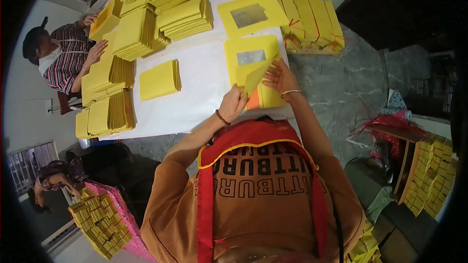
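Note:
In front of me on the white table lies a stack of yellow paper sheets [233, 51], its top sheet bearing a silver foil rectangle [251, 57]. The right part of that sheet is lifted and bent over to the left. My left hand [233, 103] is closed on its near edge, fingers pinched together. At the stack's right side, my right hand [282, 80] is open, its fingers apart and touching the paper beneath the raised flap. A patch of orange [253, 101] shows under the lifted edge. Just beyond lies another yellow sheet [226, 12] with a silver foil rectangle.
Folded yellow paper piles [131, 31] crowd the table's left and far side. One small pile [160, 80] sits apart. Tied yellow bundles [309, 17] stand at the far right. A co-worker [63, 56] handles paper at the left; another person [56, 178] bends over yellow bundles [100, 221].

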A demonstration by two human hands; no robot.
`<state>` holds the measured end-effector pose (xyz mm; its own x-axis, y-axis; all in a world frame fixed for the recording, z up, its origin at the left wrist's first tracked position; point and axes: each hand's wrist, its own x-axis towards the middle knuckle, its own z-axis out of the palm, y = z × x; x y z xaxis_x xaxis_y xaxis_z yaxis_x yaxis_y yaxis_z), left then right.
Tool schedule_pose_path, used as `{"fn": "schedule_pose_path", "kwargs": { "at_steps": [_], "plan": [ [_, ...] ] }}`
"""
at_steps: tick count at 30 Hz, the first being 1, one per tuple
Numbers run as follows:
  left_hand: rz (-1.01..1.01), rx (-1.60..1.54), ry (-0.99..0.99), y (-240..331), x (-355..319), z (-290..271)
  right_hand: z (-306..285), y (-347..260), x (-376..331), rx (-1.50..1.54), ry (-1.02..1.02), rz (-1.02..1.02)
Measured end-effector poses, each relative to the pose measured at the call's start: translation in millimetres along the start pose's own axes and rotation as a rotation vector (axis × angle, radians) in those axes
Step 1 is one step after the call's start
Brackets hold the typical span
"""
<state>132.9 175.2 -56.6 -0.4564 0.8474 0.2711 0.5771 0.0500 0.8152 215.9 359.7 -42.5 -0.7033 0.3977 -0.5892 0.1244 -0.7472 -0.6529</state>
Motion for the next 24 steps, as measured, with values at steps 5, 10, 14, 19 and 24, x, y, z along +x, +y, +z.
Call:
{"fn": "schedule_pose_path", "kwargs": {
  "at_steps": [5,10,14,19,24],
  "plan": [
    [0.217,0.242,-0.197,5.2,9.3,-1.7,2.4,-12.7,2.6,-0.066,-0.113,0.057],
    [0.561,0.328,-0.044,-8.2,10.8,4.0,9.3,-18.0,-4.5,-0.039,-0.183,0.017],
    [0.561,0.329,-0.057,-8.4,8.9,5.2,-1.5,-15.6,2.4,0.032,-0.185,0.072],
    [0.549,0.230,-0.147,-7.9,5.3,2.8,-10.6,-8.7,5.4,-0.046,-0.153,0.065],
    [0.148,0.279,0.052,-0.8,20.6,-13.8,-17.1,-16.1,-2.9,0.078,-0.199,0.056]
  ]
}}
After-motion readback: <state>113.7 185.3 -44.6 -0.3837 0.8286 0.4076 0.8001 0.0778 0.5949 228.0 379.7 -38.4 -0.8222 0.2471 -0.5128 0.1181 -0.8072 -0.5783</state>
